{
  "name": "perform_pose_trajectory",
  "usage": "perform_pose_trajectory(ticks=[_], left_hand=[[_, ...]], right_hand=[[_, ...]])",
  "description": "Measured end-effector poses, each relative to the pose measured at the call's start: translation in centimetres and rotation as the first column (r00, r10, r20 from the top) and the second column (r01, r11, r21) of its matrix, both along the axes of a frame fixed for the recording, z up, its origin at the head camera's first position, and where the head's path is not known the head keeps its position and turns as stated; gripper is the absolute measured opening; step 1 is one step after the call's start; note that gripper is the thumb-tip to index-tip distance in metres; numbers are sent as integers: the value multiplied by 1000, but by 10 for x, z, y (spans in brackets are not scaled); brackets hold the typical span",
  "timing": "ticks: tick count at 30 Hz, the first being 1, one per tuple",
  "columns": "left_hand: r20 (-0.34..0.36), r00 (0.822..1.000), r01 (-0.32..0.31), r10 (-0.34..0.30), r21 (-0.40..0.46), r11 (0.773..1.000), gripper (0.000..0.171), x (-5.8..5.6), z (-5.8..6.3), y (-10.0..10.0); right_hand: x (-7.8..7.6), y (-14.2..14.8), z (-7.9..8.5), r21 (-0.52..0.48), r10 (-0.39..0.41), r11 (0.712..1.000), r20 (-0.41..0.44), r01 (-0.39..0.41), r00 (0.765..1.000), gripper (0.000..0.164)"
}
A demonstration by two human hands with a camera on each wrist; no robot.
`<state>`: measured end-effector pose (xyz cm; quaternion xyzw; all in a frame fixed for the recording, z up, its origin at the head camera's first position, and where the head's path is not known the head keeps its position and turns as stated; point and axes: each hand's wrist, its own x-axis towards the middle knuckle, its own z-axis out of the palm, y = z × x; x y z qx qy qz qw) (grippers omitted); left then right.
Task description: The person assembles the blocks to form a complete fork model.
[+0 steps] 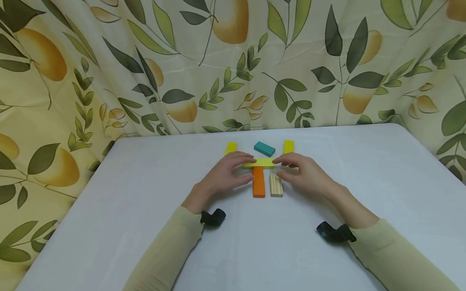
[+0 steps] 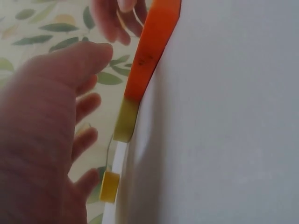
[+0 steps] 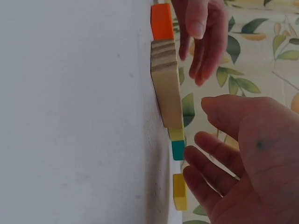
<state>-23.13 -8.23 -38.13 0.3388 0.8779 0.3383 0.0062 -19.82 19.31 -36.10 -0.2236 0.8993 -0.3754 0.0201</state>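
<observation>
In the head view, a lime-yellow block (image 1: 260, 163) lies crosswise against the far end of an upright-pointing orange block (image 1: 259, 184), forming a T. My left hand (image 1: 226, 173) hovers by its left end, fingers loosely bent with thumb apart. At the other end is my right hand (image 1: 307, 173), its fingertips close to the lime block; whether they touch it I cannot tell. Just left of the right thumb lies a plain striped wooden block (image 1: 276, 186). Both wrist views show the fingers (image 3: 210, 168) spread around nothing.
Behind the T lies a slanted teal block (image 1: 264, 148), with a yellow block (image 1: 231, 147) to its left and another yellow block (image 1: 289, 146) to its right. A white cloth (image 1: 109, 210) covers the table. A fruit-patterned curtain (image 1: 233, 81) hangs along the back and left.
</observation>
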Motion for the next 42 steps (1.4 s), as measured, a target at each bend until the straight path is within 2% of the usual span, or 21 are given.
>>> perform_pose_trajectory(ticks=[6, 15, 22, 30, 42], left_hand=[[18, 1000, 21, -20, -22, 1000, 46, -1, 0, 2], [69, 997, 22, -17, -66, 998, 44, 1, -4, 4], [65, 997, 47, -42, -81, 996, 42, 0, -8, 7], [70, 997, 48, -40, -122, 991, 44, 0, -7, 9], [56, 997, 66, -59, -139, 988, 40, -2, -7, 11]], right_hand=[[7, -3, -3, 9, 25, 1000, 17, -25, 1000, 35], [17, -7, -8, 1, 65, 998, 25, -65, 998, 38], [20, -4, -13, 15, 81, 997, -5, -80, 997, 40], [21, -2, -15, 30, 110, 994, -26, -109, 994, 40], [22, -2, -13, 89, 107, 991, -19, -105, 994, 42]])
